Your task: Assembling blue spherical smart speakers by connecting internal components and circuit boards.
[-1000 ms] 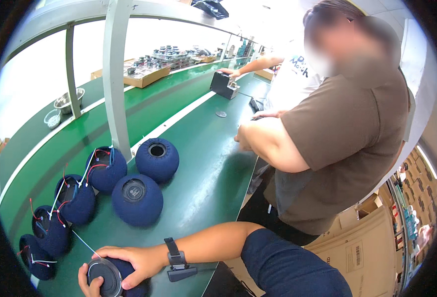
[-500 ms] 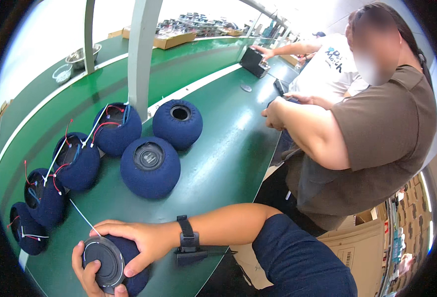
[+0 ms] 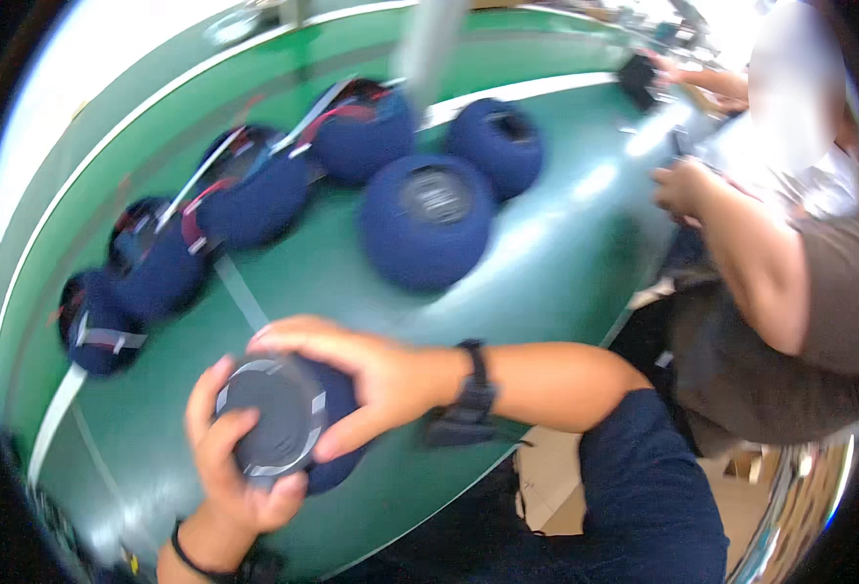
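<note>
Near the lower left of the head view, my left hand (image 3: 223, 457) is closed around a black round disc (image 3: 279, 414), one finger bent onto its face and the thumb at its edge. The disc sits on a navy fabric-covered ball (image 3: 340, 465), partly hidden by my hands. My right hand (image 3: 376, 380) wraps the ball's far and right sides, its thumb against the disc's rim. From behind my right fingers a pale thin strip (image 3: 242, 292) sticks out, smeared by motion.
Two more navy balls, a near one (image 3: 425, 248) and a far one (image 3: 498, 161), stand on the green table (image 3: 536, 292). Leftward runs a row of several open balls (image 3: 254, 209) with red wires and white strips. A person in a brown shirt (image 3: 770, 370) works at the right.
The view has shifted, so the table's things appear farther right and higher. My left wrist has come into the picture. Both hands keep their hold on the ball and disc.
</note>
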Motion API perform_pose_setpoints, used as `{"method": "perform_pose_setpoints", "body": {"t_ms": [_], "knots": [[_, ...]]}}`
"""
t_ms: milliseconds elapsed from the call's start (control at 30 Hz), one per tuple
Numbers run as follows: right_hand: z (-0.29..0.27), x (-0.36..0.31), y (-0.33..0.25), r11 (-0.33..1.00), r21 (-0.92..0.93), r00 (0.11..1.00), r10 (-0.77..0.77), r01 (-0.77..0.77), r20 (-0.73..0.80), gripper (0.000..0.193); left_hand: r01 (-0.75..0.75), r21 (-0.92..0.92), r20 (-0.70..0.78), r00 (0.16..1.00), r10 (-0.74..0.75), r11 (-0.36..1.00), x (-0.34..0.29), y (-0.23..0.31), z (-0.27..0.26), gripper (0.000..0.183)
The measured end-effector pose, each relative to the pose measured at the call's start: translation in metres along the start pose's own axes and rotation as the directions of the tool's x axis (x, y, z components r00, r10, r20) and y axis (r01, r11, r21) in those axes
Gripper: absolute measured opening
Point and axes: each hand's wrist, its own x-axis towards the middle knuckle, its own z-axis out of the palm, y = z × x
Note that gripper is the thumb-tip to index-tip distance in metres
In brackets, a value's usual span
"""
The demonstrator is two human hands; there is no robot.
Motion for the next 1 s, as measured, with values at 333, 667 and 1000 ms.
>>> {"method": "perform_pose_setpoints", "body": {"t_ms": [333,667,1000], "knots": [[-0.009,0.001,-0.003,0.992,0.123,1.0,0.016,-0.019,0.024,0.103,-0.014,-0.042,-0.013,1.0,0.013,0.999,0.014,0.013,-0.004,0.072],[-0.013,0.002,-0.001,0.989,0.144,0.998,0.022,-0.03,0.055,0.101,-0.059,0.007,-0.046,0.997,0.059,0.998,0.017,0.016,-0.003,0.066],[-0.009,-0.004,0.0,0.999,0.03,0.999,-0.035,0.034,0.027,0.095,-0.057,0.044,0.044,0.998,0.055,0.997,0.015,0.01,-0.003,0.064]]}}
